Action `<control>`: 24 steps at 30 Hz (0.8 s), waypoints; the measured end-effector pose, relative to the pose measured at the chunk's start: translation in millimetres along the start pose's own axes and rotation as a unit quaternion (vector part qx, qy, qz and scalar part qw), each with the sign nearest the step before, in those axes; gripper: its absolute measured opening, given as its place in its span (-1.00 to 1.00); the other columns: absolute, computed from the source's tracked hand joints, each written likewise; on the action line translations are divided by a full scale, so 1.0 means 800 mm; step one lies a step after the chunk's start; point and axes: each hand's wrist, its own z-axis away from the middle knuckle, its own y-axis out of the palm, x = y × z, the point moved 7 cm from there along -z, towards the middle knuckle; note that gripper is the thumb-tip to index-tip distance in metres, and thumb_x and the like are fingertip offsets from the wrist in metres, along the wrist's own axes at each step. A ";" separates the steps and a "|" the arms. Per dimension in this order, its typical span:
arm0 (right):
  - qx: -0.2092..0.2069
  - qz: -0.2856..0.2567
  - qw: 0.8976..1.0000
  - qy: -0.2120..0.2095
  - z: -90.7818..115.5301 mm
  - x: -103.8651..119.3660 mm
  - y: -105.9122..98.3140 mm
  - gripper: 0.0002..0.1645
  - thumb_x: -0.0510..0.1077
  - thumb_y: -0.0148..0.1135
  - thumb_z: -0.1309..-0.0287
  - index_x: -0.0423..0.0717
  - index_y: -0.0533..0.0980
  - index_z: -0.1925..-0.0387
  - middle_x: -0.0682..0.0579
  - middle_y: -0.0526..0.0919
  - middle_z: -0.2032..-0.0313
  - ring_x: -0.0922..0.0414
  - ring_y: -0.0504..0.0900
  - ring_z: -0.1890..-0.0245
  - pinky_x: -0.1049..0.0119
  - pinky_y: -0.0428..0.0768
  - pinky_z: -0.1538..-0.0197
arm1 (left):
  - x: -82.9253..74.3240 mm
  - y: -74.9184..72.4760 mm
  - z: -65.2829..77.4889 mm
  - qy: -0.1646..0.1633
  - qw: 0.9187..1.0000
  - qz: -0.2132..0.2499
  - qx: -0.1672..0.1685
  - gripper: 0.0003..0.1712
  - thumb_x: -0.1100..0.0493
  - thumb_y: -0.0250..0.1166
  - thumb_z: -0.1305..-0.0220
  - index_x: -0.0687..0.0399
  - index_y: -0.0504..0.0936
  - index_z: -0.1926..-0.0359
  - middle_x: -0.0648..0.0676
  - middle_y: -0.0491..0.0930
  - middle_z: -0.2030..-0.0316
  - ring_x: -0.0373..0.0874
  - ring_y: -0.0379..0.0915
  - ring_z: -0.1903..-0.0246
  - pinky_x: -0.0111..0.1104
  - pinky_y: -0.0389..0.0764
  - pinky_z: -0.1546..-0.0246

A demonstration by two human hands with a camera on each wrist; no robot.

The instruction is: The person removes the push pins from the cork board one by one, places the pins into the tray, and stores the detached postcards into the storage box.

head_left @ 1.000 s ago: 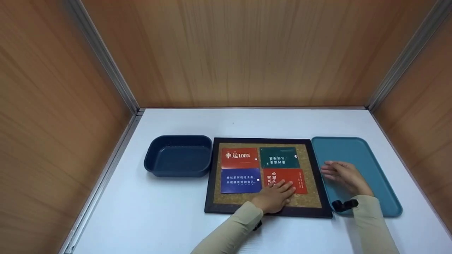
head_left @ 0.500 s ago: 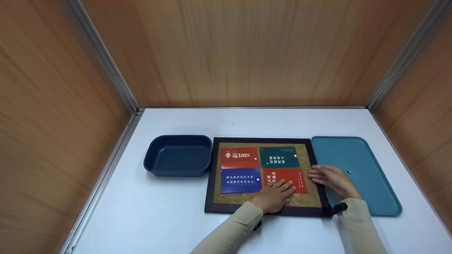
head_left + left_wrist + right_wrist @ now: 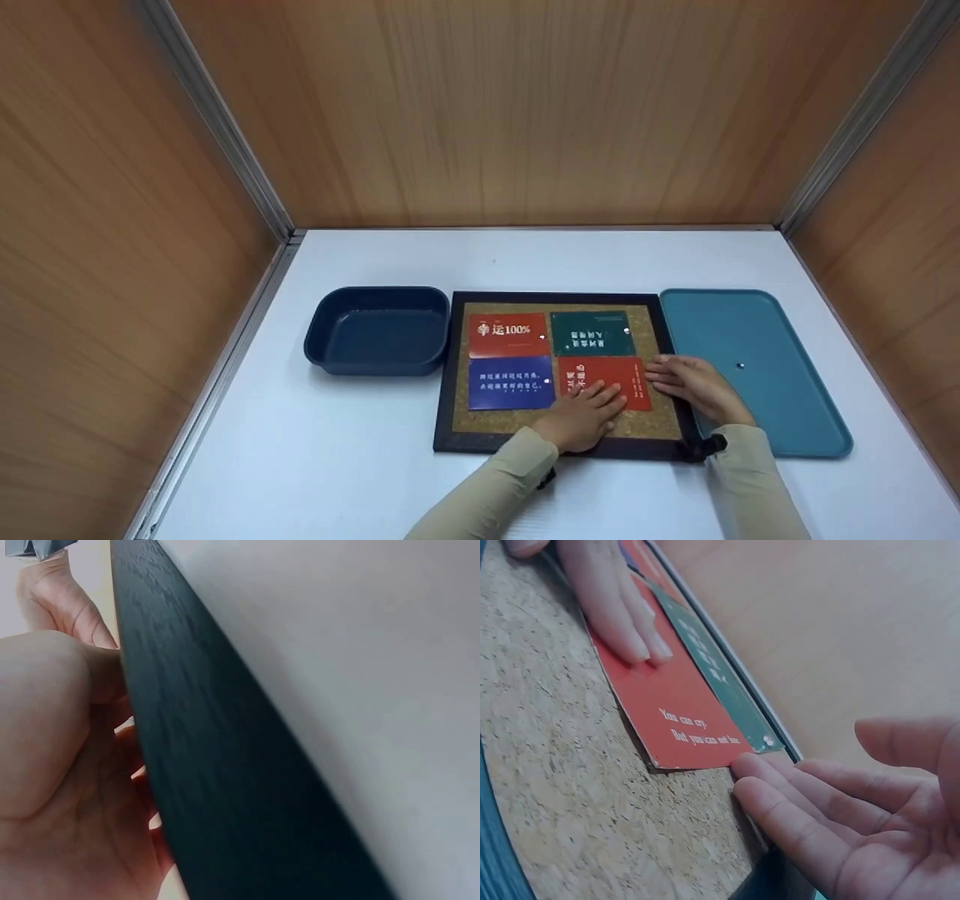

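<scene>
A black-framed cork board (image 3: 652,425) bears several cards. My left hand (image 3: 585,420) lies flat with fingers spread over the lower right red card (image 3: 611,366), its wrist across the front frame. At that card's right edge rest the straight fingertips of my right hand (image 3: 697,388). The right wrist view shows its thumb standing apart from the fingers, with nothing between, and the printed end of the red card (image 3: 682,701). Beside it lie another red card (image 3: 510,346), a green card (image 3: 592,321) and a blue card (image 3: 510,366), each with a small white pin near its right edge.
A dark blue rectangular dish (image 3: 390,341) stands left of the board. Against its right side lies a flat teal tray (image 3: 787,397) with one small shiny pin (image 3: 740,365) on it. Wood-grain panels (image 3: 540,120) enclose the white table (image 3: 315,465) at the back and sides.
My right hand has moved left from over the teal tray to the red card's right edge, uncovering the small pin on the tray. The left hand stays in place.
</scene>
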 end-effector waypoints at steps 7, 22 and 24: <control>-0.010 -0.010 1.000 -0.001 0.001 0.001 0.004 -0.28 -0.03 -0.13 -0.48 -0.56 0.06 -0.34 -0.41 0.37 -0.26 0.18 0.64 -0.02 0.36 0.59 -0.10 | -0.001 -0.002 0.001 0.006 1.000 -0.002 -0.005 -0.42 -0.13 -0.26 -0.53 -0.38 -0.07 -0.50 -0.26 -0.14 -0.51 -0.26 -0.25 -0.50 -0.31 0.02 -0.48; -0.018 0.015 1.000 -0.011 0.000 0.006 0.008 -0.25 -0.03 -0.14 -0.48 -0.57 -0.03 -0.36 -0.46 0.32 -0.27 0.22 0.61 -0.01 0.38 0.57 -0.12 | -0.001 -0.005 0.003 -0.002 1.000 -0.007 -0.001 -0.42 -0.15 -0.26 -0.52 -0.41 -0.08 -0.49 -0.28 -0.14 -0.50 -0.28 -0.23 -0.50 -0.32 0.04 -0.47; -0.019 0.014 1.000 -0.008 0.000 0.007 0.009 -0.25 -0.03 -0.13 -0.48 -0.56 -0.04 -0.36 -0.41 0.39 -0.24 0.25 0.61 0.02 0.39 0.58 -0.10 | -0.002 -0.004 0.002 -0.001 1.000 -0.001 -0.003 -0.42 -0.14 -0.25 -0.52 -0.40 -0.06 -0.49 -0.27 -0.12 -0.50 -0.28 -0.22 -0.50 -0.31 0.04 -0.47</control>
